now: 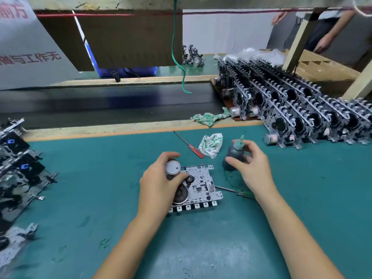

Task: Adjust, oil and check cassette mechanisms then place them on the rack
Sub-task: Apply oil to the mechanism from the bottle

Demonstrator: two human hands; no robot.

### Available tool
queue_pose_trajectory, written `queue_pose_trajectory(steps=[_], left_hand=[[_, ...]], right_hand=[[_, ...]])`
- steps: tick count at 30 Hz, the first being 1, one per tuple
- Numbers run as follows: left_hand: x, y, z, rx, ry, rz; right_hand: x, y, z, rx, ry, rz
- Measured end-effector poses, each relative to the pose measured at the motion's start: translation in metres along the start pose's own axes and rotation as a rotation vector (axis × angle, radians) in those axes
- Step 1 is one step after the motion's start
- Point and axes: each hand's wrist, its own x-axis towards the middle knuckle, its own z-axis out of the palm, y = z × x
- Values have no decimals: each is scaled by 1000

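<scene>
A metal cassette mechanism (pixel 201 184) lies flat on the green mat (pixel 80 188) in front of me. My left hand (pixel 159 182) grips its left side around the round silver motor (pixel 172 168). My right hand (pixel 249 168) is closed around a small dark oil bottle (pixel 235 153) with a green nozzle, standing on the mat just right of the mechanism. A green-handled screwdriver (pixel 235 191) lies under my right wrist, its tip at the mechanism's right edge. At the right, rows of mechanisms stand upright on the rack (pixel 291 109).
A red-handled screwdriver (pixel 191 147) and a crumpled white-green cloth (pixel 211 144) lie behind the mechanism. Another cloth (pixel 209 117) sits on the wooden strip. Several loose mechanisms (pixel 18 168) are piled at the left. A black conveyor belt (pixel 100 105) runs behind. A person (pixel 322 31) stands far right.
</scene>
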Motion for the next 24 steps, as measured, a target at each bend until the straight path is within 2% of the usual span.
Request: queue_pose_trajectory(steps=[2, 4, 5, 6, 7, 8, 10, 11, 12, 14, 16, 22, 24], left_hand=[[7, -8, -7, -55, -125, -22], [11, -17, -14, -105, -229, 9], [12, -21, -16, -148, -255, 23], [11, -23, -17, -201, -267, 24], [10, -26, -17, -255, -272, 15], [10, -27, -16, -297, -271, 5], [10, -30, -13, -349, -268, -2], [10, -31, -12, -373, -265, -5], [10, -31, -12, -393, -264, -10], [10, -33, -11, -420, -265, -12], [10, -34, -10, -436, -270, 9], [9, -34, -15, -464, -305, 39], [11, -34, -19, -585, -352, 12]], right_hand=[[-5, -6, 1, -89, 109, -121], [-12, -15, -1, -222, 294, -366], [-17, -20, -4, -247, 329, -473], [-20, -27, -6, -245, 276, -522], [-23, -33, -8, -251, 131, -520], [-25, -40, -7, -321, -84, -484], [-27, -46, -2, -669, -582, -411], [-26, -44, 2, -856, -752, -419], [-25, -42, 7, -1017, -829, -461], [-23, -38, 16, -1209, -831, -538], [-20, -38, 23, -1271, -823, -572], [-15, -46, 28, -1152, -838, -532], [-15, -52, 23, -1063, -846, -492]])
